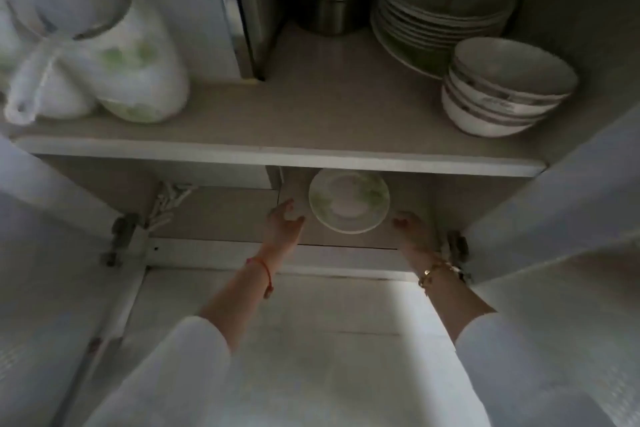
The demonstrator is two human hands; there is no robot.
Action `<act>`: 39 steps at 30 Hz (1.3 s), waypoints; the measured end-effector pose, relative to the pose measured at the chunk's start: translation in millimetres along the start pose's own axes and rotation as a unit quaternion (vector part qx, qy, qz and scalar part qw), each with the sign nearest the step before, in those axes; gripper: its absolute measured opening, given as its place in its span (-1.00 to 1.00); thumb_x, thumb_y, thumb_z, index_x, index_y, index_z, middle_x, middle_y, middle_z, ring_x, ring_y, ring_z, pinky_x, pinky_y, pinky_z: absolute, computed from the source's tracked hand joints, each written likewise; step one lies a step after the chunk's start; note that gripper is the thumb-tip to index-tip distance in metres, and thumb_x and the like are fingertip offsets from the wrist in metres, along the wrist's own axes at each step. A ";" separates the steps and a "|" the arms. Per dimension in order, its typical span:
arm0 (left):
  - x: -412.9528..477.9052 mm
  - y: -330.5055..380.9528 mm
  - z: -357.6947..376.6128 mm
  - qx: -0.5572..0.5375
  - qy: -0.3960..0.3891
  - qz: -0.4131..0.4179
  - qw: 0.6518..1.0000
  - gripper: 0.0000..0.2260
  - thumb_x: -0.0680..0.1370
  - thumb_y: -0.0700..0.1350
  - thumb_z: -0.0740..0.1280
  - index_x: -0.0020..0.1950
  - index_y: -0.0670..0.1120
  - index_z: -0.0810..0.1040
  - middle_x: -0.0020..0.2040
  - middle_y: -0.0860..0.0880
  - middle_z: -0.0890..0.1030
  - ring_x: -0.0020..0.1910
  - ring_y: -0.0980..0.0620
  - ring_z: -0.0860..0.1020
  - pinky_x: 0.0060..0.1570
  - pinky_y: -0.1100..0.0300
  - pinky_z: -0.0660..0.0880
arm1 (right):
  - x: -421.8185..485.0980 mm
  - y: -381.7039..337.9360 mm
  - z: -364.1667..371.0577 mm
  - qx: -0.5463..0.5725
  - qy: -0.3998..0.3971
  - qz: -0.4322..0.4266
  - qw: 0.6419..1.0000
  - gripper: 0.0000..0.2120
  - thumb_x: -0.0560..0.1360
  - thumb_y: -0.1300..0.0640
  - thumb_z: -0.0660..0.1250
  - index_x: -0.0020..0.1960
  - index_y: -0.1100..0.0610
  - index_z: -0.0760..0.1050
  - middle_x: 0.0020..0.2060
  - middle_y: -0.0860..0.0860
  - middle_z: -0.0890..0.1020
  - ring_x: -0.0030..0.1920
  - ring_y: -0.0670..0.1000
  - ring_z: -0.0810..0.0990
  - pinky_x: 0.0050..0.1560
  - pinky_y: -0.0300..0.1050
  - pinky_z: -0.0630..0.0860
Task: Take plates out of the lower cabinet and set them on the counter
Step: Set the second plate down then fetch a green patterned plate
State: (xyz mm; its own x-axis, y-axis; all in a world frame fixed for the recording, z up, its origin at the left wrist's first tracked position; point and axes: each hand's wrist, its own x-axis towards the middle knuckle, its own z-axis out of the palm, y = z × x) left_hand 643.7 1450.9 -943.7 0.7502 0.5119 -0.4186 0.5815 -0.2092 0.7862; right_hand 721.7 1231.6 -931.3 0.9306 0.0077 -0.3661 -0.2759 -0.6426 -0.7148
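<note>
My white sleeves fill the lower edge of the frame, nearest the camera, and both forearms extend up toward the frame centre into the open cabinet.

The round white plate with a pale green leaf pattern lies flat on the floor of the lower compartment, at centre frame just under the white front edge of the shelf. It looks like a single plate, though a stack is possible; the dim light does not settle it.

My left hand sits just left of the plate rim with fingers loosely curled around nothing. Whether a fingertip touches the rim I cannot tell. My right hand sits just right of the rim, fingers bent and empty, apart from the plate. Neither hand grips anything.

Judged status: the cabinet doors stand open and the reach is made; the grasp, the lift and the transfer to the counter are not yet done. No counter is in view.

On the shelf above, upper right of the frame, stand a stack of white plates and a stack of white bowls with dark bands. A steel canister stands at upper centre and a white jug with green print at upper left.
</note>
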 end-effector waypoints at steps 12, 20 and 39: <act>112.6 -28.3 52.9 0.139 -0.005 0.173 0.975 -0.74 0.50 -0.24 0.35 0.19 -0.23 0.60 0.15 -0.21 0.67 0.18 -0.18 0.58 0.08 0.13 0.47 | 93.6 34.9 52.8 -0.056 0.071 -0.077 0.993 -0.77 0.54 0.29 0.25 0.08 0.36 0.62 0.05 0.33 0.66 0.10 0.26 0.61 0.05 -0.04 0.40; 117.0 -29.5 56.0 0.101 0.010 0.171 0.980 -0.76 0.42 -0.31 0.39 0.07 -0.27 0.64 0.01 -0.24 0.70 0.08 -0.21 0.61 0.00 0.09 0.50 | 103.9 41.6 66.0 0.021 0.113 -0.053 0.992 -0.78 0.46 0.31 0.29 0.05 0.34 0.64 -0.03 0.31 0.68 0.05 0.19 0.62 -0.07 -0.12 0.45; 63.2 -23.2 43.6 -0.157 0.013 0.115 0.981 -0.80 0.47 -0.49 0.28 0.03 -0.32 0.57 0.03 -0.34 0.64 0.00 -0.22 0.63 0.02 -0.19 0.61 | 80.4 39.4 59.8 0.125 0.142 -0.014 0.982 -0.75 0.46 0.19 0.42 -0.09 0.41 0.58 -0.24 0.24 0.64 -0.21 0.05 0.55 -0.43 -0.27 0.30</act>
State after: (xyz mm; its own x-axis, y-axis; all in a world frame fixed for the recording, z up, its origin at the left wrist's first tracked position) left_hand 691.3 1451.8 -1008.2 0.8391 0.5036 -0.2055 0.2693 -0.0564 0.9614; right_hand 771.2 1252.8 -1024.6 0.9584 -0.2136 -0.1893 -0.2670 -0.4363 -0.8593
